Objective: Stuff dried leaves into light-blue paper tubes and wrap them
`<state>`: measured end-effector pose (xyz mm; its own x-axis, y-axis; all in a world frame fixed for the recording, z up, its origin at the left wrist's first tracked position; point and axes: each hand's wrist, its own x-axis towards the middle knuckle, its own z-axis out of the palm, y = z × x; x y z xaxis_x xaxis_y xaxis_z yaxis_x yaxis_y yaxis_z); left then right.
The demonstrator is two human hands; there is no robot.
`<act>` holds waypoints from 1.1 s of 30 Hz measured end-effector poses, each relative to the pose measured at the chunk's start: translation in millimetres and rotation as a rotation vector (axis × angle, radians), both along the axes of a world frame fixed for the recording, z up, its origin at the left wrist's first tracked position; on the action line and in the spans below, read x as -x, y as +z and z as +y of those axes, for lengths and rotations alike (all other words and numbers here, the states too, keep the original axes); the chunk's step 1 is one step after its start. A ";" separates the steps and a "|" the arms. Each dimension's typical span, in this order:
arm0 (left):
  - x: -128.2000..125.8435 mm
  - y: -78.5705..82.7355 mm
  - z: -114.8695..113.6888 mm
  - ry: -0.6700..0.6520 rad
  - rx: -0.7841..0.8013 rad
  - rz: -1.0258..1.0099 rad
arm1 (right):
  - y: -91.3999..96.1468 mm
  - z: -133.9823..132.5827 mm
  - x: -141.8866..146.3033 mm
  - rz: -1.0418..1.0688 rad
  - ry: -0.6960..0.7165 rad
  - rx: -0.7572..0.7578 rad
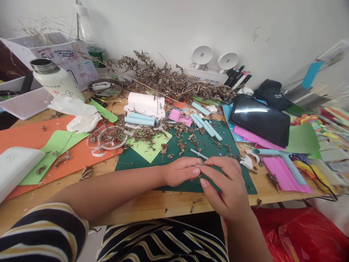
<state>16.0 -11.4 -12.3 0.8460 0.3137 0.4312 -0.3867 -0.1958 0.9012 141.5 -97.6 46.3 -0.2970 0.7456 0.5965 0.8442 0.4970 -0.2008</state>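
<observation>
My left hand (182,172) is closed in a pinch over the green cutting mat (174,183), thumb pressed to forefinger. A small brownish bit shows at its fingertips, too small to name. My right hand (227,183) meets those fingertips, its fingers curled round the same spot and its thumb just below. What lies between the hands is mostly hidden. A thin pale stick (198,154) lies on the mat just beyond the fingers. Crumbled dried leaves (182,145) are strewn over the mat and a lime-green paper (149,150).
Dried plant stems (169,78) lie along the wall. Light-blue paper rolls (207,127) rest on the mat; a black tablet (260,120) sits to the right. On the left are a wide-mouthed bottle (56,82), a tape ring (102,143) and orange paper (71,163).
</observation>
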 end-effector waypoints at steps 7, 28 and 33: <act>0.3 -2.7 -0.9 -0.008 0.030 0.016 | -4.1 -4.6 -6.4 0.065 0.049 0.119; 1.5 0.8 0.1 0.009 0.003 0.038 | 13.2 -0.8 -3.1 -0.086 0.029 0.319; 0.1 1.9 0.5 -0.012 0.019 0.081 | -9.1 0.7 -9.7 0.197 0.111 0.266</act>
